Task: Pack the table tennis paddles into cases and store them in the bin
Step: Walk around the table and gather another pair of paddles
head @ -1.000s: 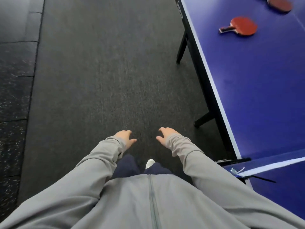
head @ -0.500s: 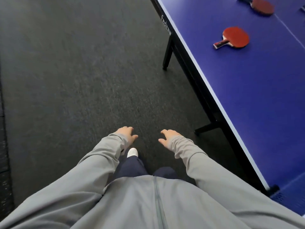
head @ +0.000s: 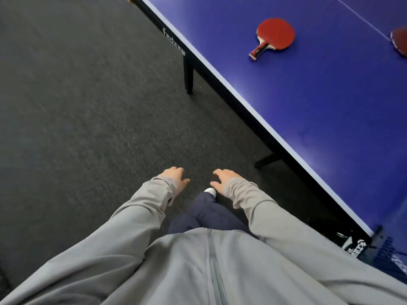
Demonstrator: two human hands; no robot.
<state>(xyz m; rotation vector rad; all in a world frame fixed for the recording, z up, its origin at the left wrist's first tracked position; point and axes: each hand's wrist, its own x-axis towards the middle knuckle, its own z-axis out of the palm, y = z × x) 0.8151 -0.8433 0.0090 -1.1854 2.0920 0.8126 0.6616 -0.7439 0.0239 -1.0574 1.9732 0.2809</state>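
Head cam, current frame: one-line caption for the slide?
Person beside a blue table tennis table, both hands empty, one red paddle lying flat and a second at the frame edge.

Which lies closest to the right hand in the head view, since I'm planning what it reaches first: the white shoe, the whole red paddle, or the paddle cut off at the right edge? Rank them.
From the right hand:
1. White shoe, just below the hand, on the floor.
2. Whole red paddle, up on the blue table.
3. Cut-off paddle, at the frame's right edge.
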